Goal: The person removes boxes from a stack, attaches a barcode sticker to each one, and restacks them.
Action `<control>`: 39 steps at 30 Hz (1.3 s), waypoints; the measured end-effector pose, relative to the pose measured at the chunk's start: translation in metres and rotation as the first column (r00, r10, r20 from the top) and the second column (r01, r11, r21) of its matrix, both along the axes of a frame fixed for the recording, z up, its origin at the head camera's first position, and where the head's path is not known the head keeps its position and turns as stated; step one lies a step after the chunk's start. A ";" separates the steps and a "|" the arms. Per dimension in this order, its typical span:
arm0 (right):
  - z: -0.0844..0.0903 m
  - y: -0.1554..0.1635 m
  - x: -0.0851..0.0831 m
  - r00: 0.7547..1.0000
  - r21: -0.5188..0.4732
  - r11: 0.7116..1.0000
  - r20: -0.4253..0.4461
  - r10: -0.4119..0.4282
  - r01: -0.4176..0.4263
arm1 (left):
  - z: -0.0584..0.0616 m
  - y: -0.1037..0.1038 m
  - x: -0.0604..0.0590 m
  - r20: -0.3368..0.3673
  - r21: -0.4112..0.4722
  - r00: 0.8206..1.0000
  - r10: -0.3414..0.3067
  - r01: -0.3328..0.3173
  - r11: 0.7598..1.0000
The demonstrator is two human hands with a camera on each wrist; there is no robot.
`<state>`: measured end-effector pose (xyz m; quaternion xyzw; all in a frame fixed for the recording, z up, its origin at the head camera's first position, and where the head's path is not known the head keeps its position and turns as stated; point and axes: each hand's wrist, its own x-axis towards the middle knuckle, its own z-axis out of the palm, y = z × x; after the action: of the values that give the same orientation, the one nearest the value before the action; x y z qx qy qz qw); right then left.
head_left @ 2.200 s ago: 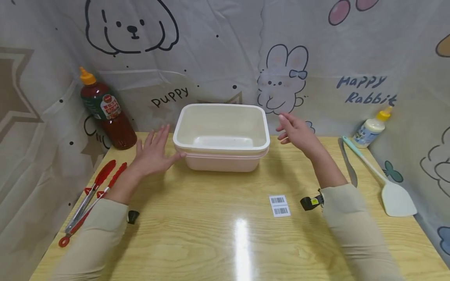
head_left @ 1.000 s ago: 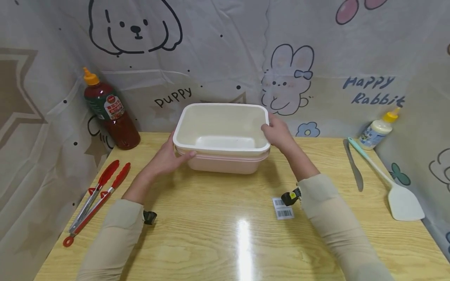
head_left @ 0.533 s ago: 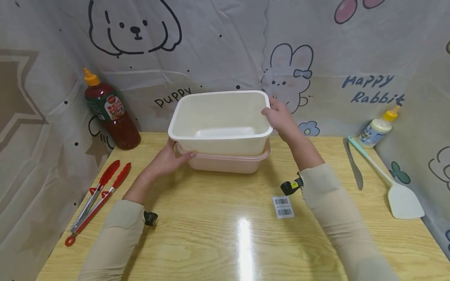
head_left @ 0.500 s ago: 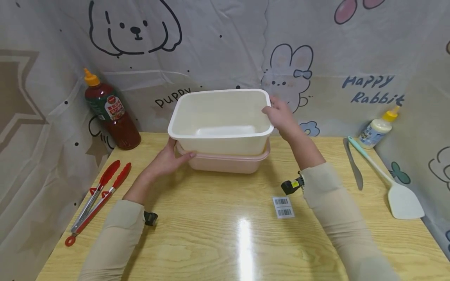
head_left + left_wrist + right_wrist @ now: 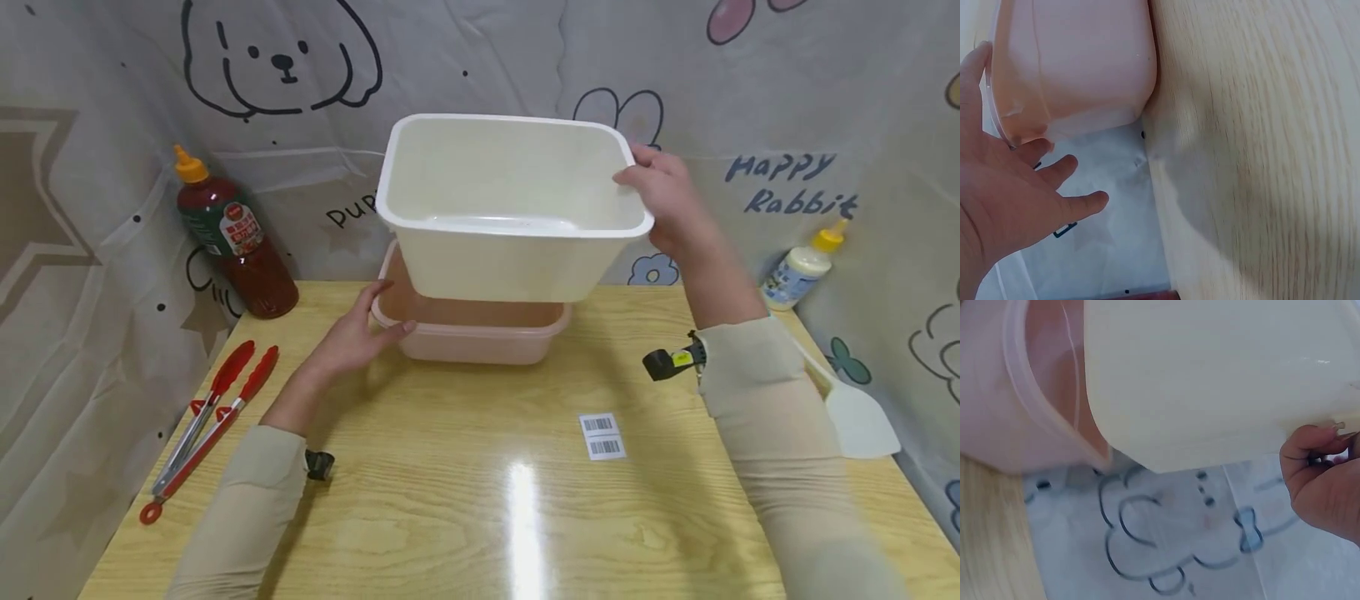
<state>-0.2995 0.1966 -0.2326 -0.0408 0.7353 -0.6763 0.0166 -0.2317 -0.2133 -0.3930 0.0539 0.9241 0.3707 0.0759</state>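
In the head view my right hand (image 5: 667, 200) grips the right rim of a cream plastic storage bin (image 5: 510, 268), thumb over the inside and fingers outside. The bin hangs tilted above a matching pink bin (image 5: 480, 346), its base overlapping the pink bin's opening. The right wrist view shows curled fingers (image 5: 1310, 447) under the cream bin's rim. My left hand (image 5: 348, 337) touches the front left corner of the pink bin, which stands on the table. In the left wrist view its fingers (image 5: 1085, 205) are spread and fairly straight, with the thumb at the rim.
Red-tipped tongs (image 5: 206, 433) lie at the left, below a red sauce bottle (image 5: 240, 242). A barcode label (image 5: 602, 437) lies on the wooden table (image 5: 420, 500). A white spatula (image 5: 858, 421) and a small yellow-capped bottle (image 5: 797, 271) are at the right. A printed curtain (image 5: 465, 50) hangs behind.
My right hand took hold of the cream bin's rim and lifted it up and rightward out of the pink bin. My left hand moved to the pink bin's corner and stays there.
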 end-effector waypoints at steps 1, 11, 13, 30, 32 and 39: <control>0.003 0.006 0.000 1.000 -0.014 1.000 0.001 -0.004 0.004 | 0.001 0.000 0.000 0.004 -0.005 1.000 0.010 -0.010 1.000; 0.010 0.078 0.006 0.998 -0.037 0.999 0.056 -0.022 0.024 | 0.005 -0.013 0.004 0.020 -0.029 0.999 0.039 -0.039 0.999; 0.009 0.093 0.007 0.998 -0.056 0.998 0.064 -0.008 0.011 | 0.005 -0.017 0.005 0.026 -0.040 0.998 0.049 -0.047 0.998; -0.012 0.183 0.023 0.990 -0.024 0.999 0.139 -0.027 0.030 | 0.010 -0.030 0.000 0.031 -0.022 0.996 0.081 -0.081 0.997; -0.019 0.187 0.023 0.987 0.044 0.998 0.151 -0.047 0.041 | 0.009 -0.030 0.000 0.035 -0.017 0.996 0.087 -0.087 0.996; -0.045 0.191 0.021 0.985 0.100 0.995 0.170 -0.043 0.026 | 0.010 -0.030 -0.001 0.033 -0.012 0.996 0.086 -0.085 0.996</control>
<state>-0.2784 0.3872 -0.2779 0.0311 0.7637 -0.6409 0.0701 -0.2326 -0.2434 -0.3826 0.0076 0.9261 0.3694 0.0758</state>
